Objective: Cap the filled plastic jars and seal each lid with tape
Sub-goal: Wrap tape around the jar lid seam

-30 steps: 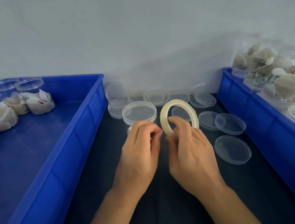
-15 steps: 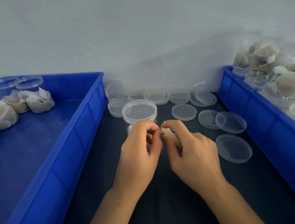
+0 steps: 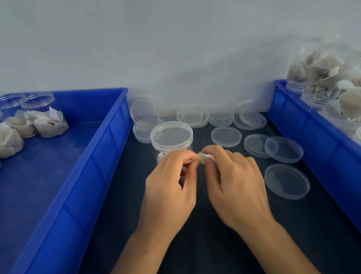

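Observation:
A clear plastic jar [image 3: 171, 138] with a lid on it stands on the dark table, just behind my hands. My right hand [image 3: 232, 180] holds a pale tape roll [image 3: 203, 156], which is mostly hidden behind the fingers. My left hand [image 3: 170, 188] pinches at the roll's edge with thumb and forefinger; the tape end itself is too small to make out. Both hands sit in front of the jar's lower part and hide it.
Several loose clear lids [image 3: 286, 180] lie on the table to the right and along the wall. A blue bin [image 3: 92, 170] on the left holds jars with white bundles. Another blue bin [image 3: 311, 134] on the right holds filled jars.
The tape roll, held up and facing me a second ago, has been turned down into my right hand, so only its edge shows. Both hands stayed in front of the jar.

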A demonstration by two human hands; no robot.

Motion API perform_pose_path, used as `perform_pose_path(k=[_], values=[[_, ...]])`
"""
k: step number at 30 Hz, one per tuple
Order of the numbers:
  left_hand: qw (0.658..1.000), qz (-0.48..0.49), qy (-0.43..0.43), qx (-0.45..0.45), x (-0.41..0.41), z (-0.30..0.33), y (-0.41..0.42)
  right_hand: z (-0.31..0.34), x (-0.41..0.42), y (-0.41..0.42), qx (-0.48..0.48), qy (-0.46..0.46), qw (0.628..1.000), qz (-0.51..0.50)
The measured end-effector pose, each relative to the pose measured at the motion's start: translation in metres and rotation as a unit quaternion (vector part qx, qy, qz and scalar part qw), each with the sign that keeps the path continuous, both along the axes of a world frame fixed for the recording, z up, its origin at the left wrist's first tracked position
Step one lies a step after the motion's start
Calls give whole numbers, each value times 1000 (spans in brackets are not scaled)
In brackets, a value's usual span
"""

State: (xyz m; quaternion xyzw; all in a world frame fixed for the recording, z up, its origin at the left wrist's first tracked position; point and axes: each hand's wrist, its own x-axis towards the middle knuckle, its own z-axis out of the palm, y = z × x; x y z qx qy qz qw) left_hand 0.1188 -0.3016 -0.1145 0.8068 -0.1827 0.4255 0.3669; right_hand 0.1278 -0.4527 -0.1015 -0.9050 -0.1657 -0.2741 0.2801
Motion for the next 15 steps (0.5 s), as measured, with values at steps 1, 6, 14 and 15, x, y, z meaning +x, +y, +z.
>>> perform_pose_path(k=[1,6,14,15], values=[[1000,-1,-1,-1,-1,0,-1,1,0,1,-10,4,1000,-15],[999,-3,18,-27,-2,-2,-6,2,1,8,-38,37,996,-78],[998,-2,47,-46,0,-1,-3,3,-1,5,-40,116,992,-22],[998,8,42,-44,0,0,-3,4,-1,3,-49,106,993,-2]])
